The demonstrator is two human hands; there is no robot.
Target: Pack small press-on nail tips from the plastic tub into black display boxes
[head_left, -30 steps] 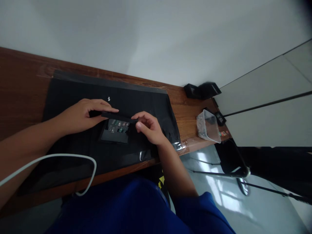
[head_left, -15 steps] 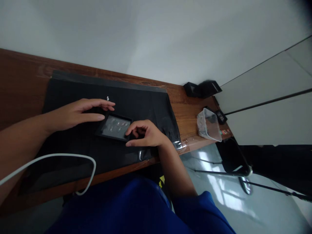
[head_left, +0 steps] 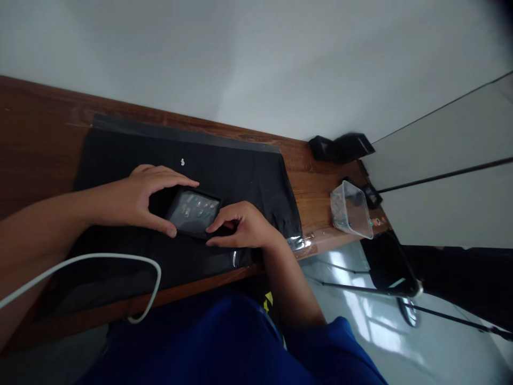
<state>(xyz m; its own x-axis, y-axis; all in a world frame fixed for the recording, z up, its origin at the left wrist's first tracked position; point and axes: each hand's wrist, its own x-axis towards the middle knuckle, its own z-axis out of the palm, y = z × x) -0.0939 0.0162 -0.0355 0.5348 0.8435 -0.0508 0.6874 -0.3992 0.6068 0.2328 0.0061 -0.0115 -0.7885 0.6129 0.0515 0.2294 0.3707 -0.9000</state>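
A shallow black box (head_left: pixel 180 229) lies on a black sheet, with several small shiny pieces (head_left: pixel 199 204) inside, too small to name. My left hand (head_left: pixel 146 195) is open at the box's left end. Its index finger reaches along the far side and its thumb tip is by the near left corner; whether they press on the box I cannot tell. At the near right corner, my right hand (head_left: pixel 242 227) has its index fingertip over the rim and its thumb outside, closed on the edge. Its other fingers curl underneath, partly hidden.
The black sheet (head_left: pixel 240 171) is taped to a wooden table (head_left: pixel 306 184). A small white bit (head_left: pixel 182 162) lies beyond my left hand. To the right are a clear plastic container (head_left: pixel 352 208) and black boxes (head_left: pixel 340 148). A white cable (head_left: pixel 108 256) loops across my left forearm.
My left hand has spread wider and come around the box's left end, its thumb moving toward the near corner. My right hand stays at the near right corner. The view has shifted slightly.
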